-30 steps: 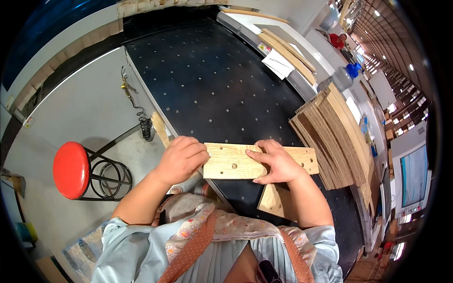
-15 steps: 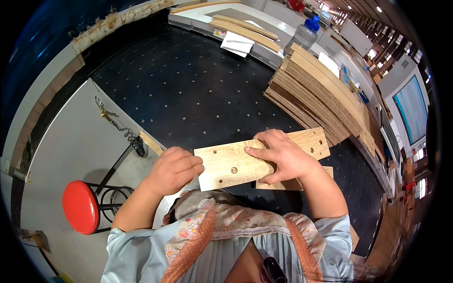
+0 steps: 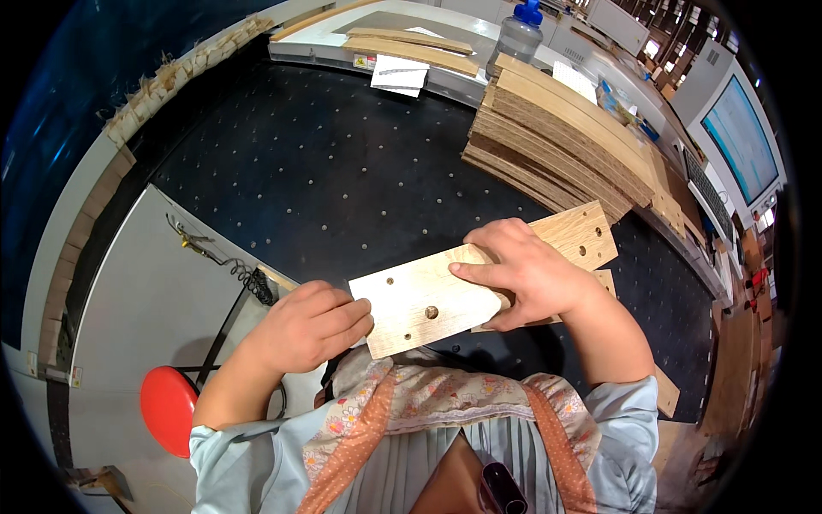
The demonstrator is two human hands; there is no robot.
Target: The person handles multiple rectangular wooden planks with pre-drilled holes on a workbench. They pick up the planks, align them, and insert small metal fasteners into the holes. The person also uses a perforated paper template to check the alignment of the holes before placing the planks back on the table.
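A black perforated surface (image 3: 342, 171) (dotted with small holes) is shown; a stack of curved wooden panels (image 3: 565, 137) is carried at its far right.

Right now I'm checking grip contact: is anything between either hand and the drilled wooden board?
Nothing visible. The left hand touches the drilled wooden board at its near-left end; the right hand lies directly across its middle.

Pale drilled wooden board (image 3: 428, 300) held flat, slightly tilted, above black perforated table (image 3: 325, 171).
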